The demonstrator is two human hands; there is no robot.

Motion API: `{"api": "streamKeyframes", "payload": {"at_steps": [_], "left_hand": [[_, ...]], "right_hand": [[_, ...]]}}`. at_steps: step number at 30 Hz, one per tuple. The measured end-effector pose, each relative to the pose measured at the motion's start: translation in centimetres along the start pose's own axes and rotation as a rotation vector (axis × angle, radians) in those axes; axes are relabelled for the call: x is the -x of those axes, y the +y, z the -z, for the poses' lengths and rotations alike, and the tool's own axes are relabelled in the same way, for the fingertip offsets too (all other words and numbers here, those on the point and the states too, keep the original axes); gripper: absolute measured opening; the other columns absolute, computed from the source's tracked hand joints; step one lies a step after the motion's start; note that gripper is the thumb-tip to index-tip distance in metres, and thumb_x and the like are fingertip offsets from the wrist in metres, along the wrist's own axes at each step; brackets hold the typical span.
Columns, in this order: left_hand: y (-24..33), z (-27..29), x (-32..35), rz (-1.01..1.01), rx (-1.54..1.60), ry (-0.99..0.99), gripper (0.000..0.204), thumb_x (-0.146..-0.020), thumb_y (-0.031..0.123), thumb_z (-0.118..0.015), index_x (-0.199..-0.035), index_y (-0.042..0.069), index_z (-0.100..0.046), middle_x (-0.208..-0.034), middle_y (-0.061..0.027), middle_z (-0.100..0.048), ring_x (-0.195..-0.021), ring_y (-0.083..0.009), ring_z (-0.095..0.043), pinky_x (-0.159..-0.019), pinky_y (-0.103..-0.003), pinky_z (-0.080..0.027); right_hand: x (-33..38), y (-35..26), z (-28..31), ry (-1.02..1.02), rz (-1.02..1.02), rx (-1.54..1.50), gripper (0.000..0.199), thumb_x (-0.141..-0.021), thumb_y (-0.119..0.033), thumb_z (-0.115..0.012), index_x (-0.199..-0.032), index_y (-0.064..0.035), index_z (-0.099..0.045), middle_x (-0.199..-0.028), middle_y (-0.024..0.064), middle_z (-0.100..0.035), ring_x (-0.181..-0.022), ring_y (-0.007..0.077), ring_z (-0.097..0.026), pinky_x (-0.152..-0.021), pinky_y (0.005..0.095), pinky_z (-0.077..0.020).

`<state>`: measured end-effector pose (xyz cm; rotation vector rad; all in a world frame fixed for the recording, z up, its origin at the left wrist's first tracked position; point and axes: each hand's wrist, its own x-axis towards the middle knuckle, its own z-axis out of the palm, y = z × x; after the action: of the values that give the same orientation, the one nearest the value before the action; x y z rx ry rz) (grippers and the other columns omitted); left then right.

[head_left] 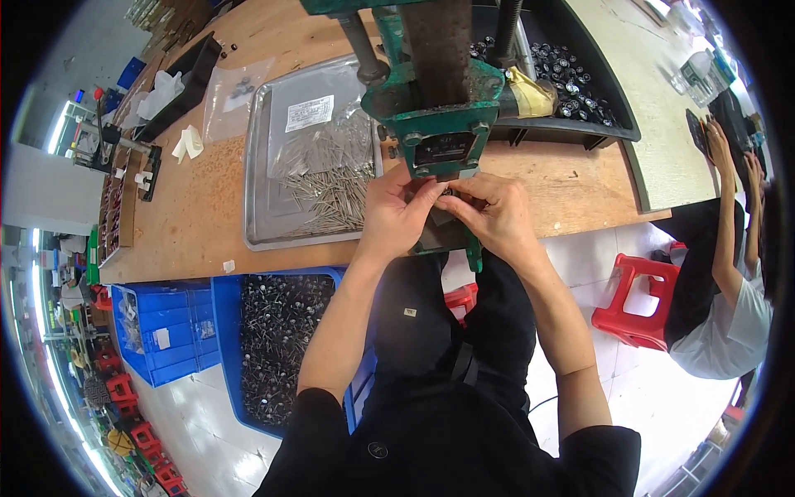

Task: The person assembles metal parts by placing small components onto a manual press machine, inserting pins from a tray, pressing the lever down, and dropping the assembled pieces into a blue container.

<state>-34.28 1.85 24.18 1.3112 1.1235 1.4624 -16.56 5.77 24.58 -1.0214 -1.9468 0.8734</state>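
Under the ram of a green bench press [439,137], both my hands meet with fingers closed. My right hand [501,214] pinches a small black round part [448,192] between thumb and fingers. From the other side my left hand [393,217] brings its thumb and forefinger together close to that part; whatever they grip is hidden. Left of the press, a metal tray [250,199] holds a heap of thin metal pins [331,195] and a labelled clear plastic bag [308,120]. Behind it to the right, a black bin [633,124] contains many shiny black round parts [571,83].
Below the wooden table [190,236], a blue crate [224,348] full of pinned black parts stands by my left leg, beside another blue crate [166,331]. A red stool [633,302] and a seated person [720,306] are at the right. A small black box [178,99] stands far left.
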Motion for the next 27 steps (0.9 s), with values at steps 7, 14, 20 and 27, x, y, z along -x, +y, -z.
{"api": "streamKeyframes", "payload": {"at_steps": [7, 14, 20, 27], "left_hand": [[-0.1, 0.2, 0.1, 0.009, -0.076, -0.022, 0.016, -0.098, 0.001, -0.068, -0.113, 0.002, -0.073, -0.099, -0.0023, -0.072, -0.092, -0.0076, -0.065, -0.083, -0.026, -0.053], [0.3, 0.3, -0.1, -0.031, -0.147, -0.030, 0.016, -0.098, 0.003, -0.069, -0.113, 0.003, -0.073, -0.098, -0.0028, -0.074, -0.089, -0.0099, -0.067, -0.082, -0.027, -0.054], [0.4, 0.2, -0.1, -0.126, -0.292, -0.017, 0.011, -0.095, 0.003, -0.071, -0.105, 0.001, -0.074, -0.091, -0.0054, -0.074, -0.081, -0.0112, -0.067, -0.074, -0.027, -0.052], [-0.6, -0.4, 0.3, -0.363, -0.480, 0.110, 0.004, -0.088, -0.001, -0.075, -0.088, -0.001, -0.072, -0.078, -0.0102, -0.071, -0.067, -0.0203, -0.066, -0.062, -0.031, -0.050]], "right_hand": [[0.0, 0.1, 0.2, -0.001, 0.050, -0.004, 0.026, -0.084, -0.016, -0.086, -0.103, -0.0014, -0.079, -0.074, 0.0108, -0.068, -0.060, 0.0151, -0.063, -0.056, 0.0302, -0.0482], [-0.1, -0.2, 0.2, -0.016, 0.028, -0.005, 0.027, -0.084, -0.017, -0.086, -0.104, -0.0016, -0.079, -0.074, 0.0103, -0.068, -0.061, 0.0148, -0.063, -0.056, 0.0301, -0.0484], [-0.3, 0.1, 0.8, -0.015, 0.059, -0.021, 0.028, -0.082, -0.014, -0.087, -0.103, 0.0011, -0.077, -0.073, 0.0064, -0.067, -0.061, 0.0134, -0.062, -0.056, 0.0287, -0.0476], [-6.8, -3.1, 7.3, -0.160, -0.003, -0.598, 0.111, -0.080, -0.098, -0.029, -0.129, -0.0016, -0.056, -0.094, 0.0150, -0.066, -0.079, 0.0158, -0.064, -0.073, 0.0292, -0.0559]]}}
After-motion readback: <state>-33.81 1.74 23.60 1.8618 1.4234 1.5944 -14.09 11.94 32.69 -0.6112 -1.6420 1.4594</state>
